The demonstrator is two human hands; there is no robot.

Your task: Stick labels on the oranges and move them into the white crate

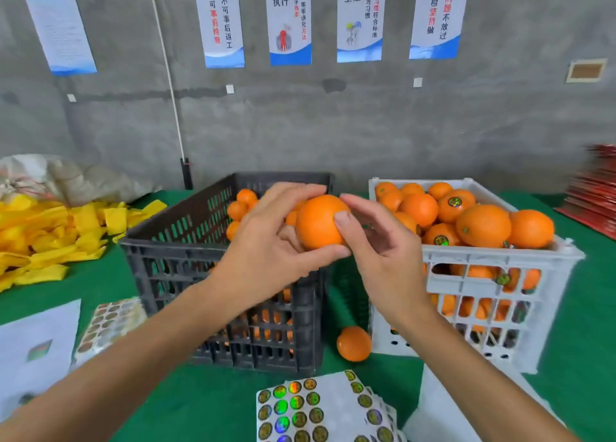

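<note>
The left hand (pixel 266 241) holds one orange (pixel 320 221) up in the air, between the two crates. Its fingers curl over the top of the orange and its thumb sits under it, so the orange is squeezed between them. The right hand (pixel 383 241) comes at the orange from the right side. Its thumb presses flat on the front of the orange, and its other fingers are bent loosely and not wrapped round the fruit. No sticker can be seen on the part of the orange that shows.

Just behind and below the held orange is the black crate (pixel 186 261), on the left. It has more oranges (pixel 241 204) inside. The white crate (pixel 493 275) stands on the right, piled high with oranges (pixel 483 225), and some of them wear small round stickers. One loose orange (pixel 354 343) lies on the green table (pixel 213 405), low down in the gap between the two crates.

Near the person lies a sheet of shiny round stickers (pixel 300 408). Another sticker sheet (pixel 110 325) lies near the left, next to the black crate. A heap of yellow things (pixel 50 235) sits far to the left. Posters (pixel 290 18) hang on the grey wall far behind.
</note>
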